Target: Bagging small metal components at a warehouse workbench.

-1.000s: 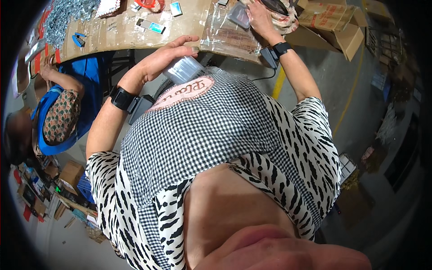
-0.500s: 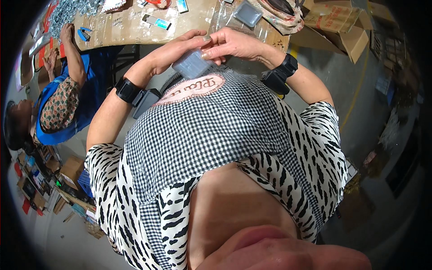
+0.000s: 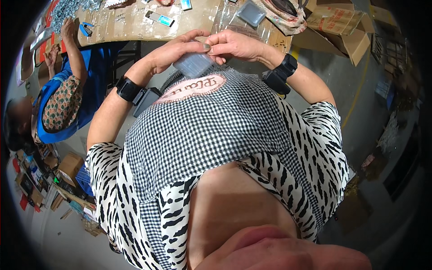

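Just in front of my chequered apron [image 3: 202,121], a clear, flat, rectangular plastic packet [image 3: 193,66] hangs tilted below my fingers. My left hand [image 3: 177,50] is closed around its upper edge, with the thumb across the top. The fingertips of my right hand [image 3: 230,45] pinch at its upper right corner, touching the left thumb. What lies between the right fingertips is partly hidden. Both hands are close to the near table edge.
On the cardboard-covered table [image 3: 128,24] lie a small blue-and-white box [image 3: 160,19], a blue tool [image 3: 85,29], silvery chains [image 3: 72,11] and a clear plastic case [image 3: 251,13]. A co-worker in blue [image 3: 67,103] sits at left. An opened carton [image 3: 344,38] stands at right.
My right thumb has shifted slightly up and right along the packet's top edge. The packet remains in my hands. The co-worker's hand has moved slightly.
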The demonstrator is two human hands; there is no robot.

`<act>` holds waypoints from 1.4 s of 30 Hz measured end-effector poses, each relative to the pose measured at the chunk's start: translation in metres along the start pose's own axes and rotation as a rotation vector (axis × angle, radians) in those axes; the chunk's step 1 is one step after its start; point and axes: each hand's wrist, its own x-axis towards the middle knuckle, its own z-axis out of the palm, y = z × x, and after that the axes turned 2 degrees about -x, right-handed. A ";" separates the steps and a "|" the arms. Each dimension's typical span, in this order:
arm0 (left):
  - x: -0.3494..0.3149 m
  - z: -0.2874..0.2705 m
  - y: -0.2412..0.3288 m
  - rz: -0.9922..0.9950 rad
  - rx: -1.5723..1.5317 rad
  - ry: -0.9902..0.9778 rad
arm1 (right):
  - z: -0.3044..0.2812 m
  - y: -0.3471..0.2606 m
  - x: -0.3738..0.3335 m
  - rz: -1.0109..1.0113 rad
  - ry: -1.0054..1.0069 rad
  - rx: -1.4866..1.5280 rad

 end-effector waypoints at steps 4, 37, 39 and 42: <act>0.001 0.002 0.000 -0.010 -0.036 0.032 | 0.005 -0.006 -0.002 0.015 0.024 -0.184; 0.003 0.002 0.003 0.009 -0.055 0.002 | -0.010 -0.002 -0.021 -0.076 0.057 0.292; 0.005 0.000 0.002 0.009 -0.063 -0.017 | -0.009 -0.002 -0.022 -0.084 0.047 0.328; 0.006 0.000 0.000 0.019 -0.048 -0.037 | -0.007 -0.007 -0.025 -0.088 0.030 0.389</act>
